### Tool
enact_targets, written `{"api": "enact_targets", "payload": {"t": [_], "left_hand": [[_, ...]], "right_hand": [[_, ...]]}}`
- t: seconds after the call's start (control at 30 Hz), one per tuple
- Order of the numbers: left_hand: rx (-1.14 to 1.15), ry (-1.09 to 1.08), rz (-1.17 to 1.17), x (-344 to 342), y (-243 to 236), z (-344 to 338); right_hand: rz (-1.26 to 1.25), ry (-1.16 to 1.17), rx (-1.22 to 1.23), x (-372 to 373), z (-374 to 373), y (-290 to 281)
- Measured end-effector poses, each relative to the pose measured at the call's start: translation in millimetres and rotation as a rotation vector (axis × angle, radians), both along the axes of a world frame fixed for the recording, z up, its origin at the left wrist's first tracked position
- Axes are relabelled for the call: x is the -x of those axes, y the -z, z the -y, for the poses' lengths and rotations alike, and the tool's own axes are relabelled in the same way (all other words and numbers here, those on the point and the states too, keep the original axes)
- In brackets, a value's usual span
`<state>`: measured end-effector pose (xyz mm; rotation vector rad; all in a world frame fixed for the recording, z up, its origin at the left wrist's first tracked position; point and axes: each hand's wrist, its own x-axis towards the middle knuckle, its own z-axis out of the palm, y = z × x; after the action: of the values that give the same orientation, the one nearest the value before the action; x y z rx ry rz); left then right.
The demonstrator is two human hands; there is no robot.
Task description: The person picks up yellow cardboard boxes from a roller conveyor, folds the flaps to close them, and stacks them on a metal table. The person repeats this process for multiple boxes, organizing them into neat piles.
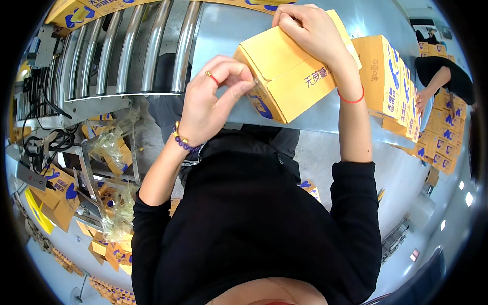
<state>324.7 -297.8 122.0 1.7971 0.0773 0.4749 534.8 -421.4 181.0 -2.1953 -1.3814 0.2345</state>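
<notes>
A yellow cardboard box with dark blue printing lies tilted on the metal table, a seam running along its upper face. At its left end, my left hand pinches thumb and forefinger together against the edge. Whatever lies between those fingertips is too small to make out. My right hand rests across the box's far side with its fingers curled over it, some of them hidden. To the right, a row of similar yellow boxes stands close beside this one.
Left of the table runs a metal roller conveyor, with more yellow boxes beyond it. Crumpled clear plastic film and loose cartons lie low on the left. Another person's arm reaches toward the boxes at right.
</notes>
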Motion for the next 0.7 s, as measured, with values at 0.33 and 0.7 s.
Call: {"api": "enact_targets", "payload": {"t": [0.33, 0.7], "left_hand": [[0.239, -0.116, 0.083, 10, 16, 4], [-0.110, -0.040, 0.121, 7, 2, 9]], "right_hand": [[0.113, 0.016, -0.055, 9, 1, -2], [0.141, 0.027, -0.065, 8, 3, 2]]}}
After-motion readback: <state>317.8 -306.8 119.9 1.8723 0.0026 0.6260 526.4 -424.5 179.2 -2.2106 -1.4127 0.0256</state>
